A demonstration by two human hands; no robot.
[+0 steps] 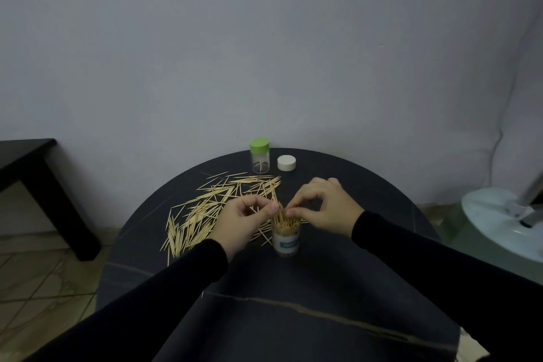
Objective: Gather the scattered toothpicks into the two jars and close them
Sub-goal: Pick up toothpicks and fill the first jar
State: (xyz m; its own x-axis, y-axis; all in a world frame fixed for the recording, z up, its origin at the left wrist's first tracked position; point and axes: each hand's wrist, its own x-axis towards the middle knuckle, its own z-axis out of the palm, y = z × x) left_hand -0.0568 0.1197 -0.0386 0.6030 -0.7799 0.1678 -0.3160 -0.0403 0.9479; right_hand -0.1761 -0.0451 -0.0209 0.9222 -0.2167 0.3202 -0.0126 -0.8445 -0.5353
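An open clear jar with a white label [286, 239] stands mid-table, packed with upright toothpicks. My left hand [245, 222] and my right hand [321, 207] meet over its mouth, each pinching toothpicks at the top of the bundle. A wide scatter of loose toothpicks [211, 209] lies on the dark round table [264, 303] to the left and behind the jar. At the back stands a second clear jar with a green lid [260, 156], closed and nearly empty. A white lid [286, 162] lies next to it.
A dark side table [35, 179] stands to the left on the tiled floor. A pale round fan base [499, 223] sits to the right of the table. A grey wall is close behind the table's far edge.
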